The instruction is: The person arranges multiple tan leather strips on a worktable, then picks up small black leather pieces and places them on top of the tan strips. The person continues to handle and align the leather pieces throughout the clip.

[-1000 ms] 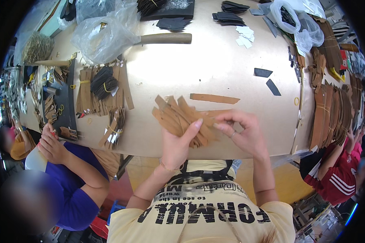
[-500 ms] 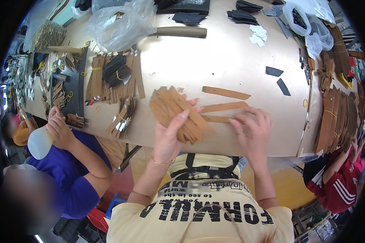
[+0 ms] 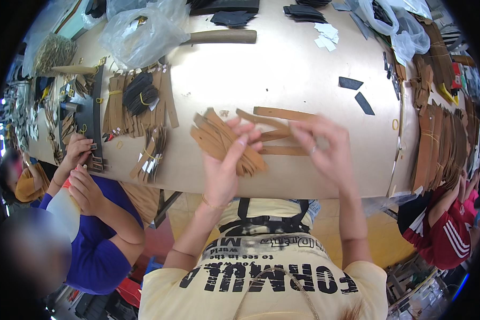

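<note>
Black lettering [image 3: 258,282] (in large and small lines) stands on the pale-yellow shirt [image 3: 282,260].

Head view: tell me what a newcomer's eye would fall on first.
Probably the fan of brown strips gripped in the left hand, near the picture's centre, with a single strip held in the blurred right hand beside it. After that, perhaps the crumpled clear plastic bag toward the upper left.
</note>
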{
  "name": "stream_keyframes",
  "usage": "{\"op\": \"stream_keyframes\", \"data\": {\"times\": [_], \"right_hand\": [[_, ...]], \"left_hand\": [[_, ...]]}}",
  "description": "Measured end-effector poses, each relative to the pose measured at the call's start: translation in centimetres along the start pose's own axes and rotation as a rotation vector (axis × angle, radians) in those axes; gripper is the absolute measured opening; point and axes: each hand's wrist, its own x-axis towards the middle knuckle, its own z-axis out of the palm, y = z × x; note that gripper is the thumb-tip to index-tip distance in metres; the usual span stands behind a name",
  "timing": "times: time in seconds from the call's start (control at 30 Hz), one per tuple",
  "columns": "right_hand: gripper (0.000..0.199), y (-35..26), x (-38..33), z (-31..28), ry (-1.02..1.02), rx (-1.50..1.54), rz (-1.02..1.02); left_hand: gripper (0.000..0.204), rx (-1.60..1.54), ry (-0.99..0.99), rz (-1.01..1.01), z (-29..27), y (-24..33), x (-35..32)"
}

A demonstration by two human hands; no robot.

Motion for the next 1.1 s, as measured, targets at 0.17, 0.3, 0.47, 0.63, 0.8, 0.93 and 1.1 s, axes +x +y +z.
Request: {"op": "stream_keyframes", "data": {"times": [0.17, 0.3, 0.47, 0.63, 0.8, 0.93, 1.1], "right_hand": [[0.015, 2.5, 5.7, -0.5, -0.033, -0.268, 0.019], [0.016, 3.4, 5.1, -0.1, 0.016, -0.45, 0.02], [0.021, 4.2, 3.7, -0.1, 0.003, -0.478, -0.009], [0.025, 2.5, 3.6, -0.4, 0.15, -0.387, -0.083], [0.026, -1.7, 2.2, 0.1, -0.111, 0.243, 0.102], [0.022, -2.8, 2.5, 1.9, -0.06, 0.193, 0.067], [0.015, -2.4, 3.1, 1.7, 0.063, -0.139, -0.142]], "left_hand": [[0.041, -0.04, -0.009, 0.033, 0.4, 1.5, 2.4], [0.042, -0.004, -0.052, 0.002, -0.1, 1.9, 2.1], [0.046, -0.172, -0.155, -0.125, -0.2, 1.2, 2.3], [0.045, -0.322, -0.235, -0.141, 0.6, 1.1, 3.2], [0.044, -0.357, -0.202, -0.006, 1.9, 0.8, 3.4], [0.044, -0.385, -0.21, -0.001, 2.0, 0.7, 3.2], [0.039, -0.348, -0.145, -0.002, 1.7, 0.5, 3.4]]}}
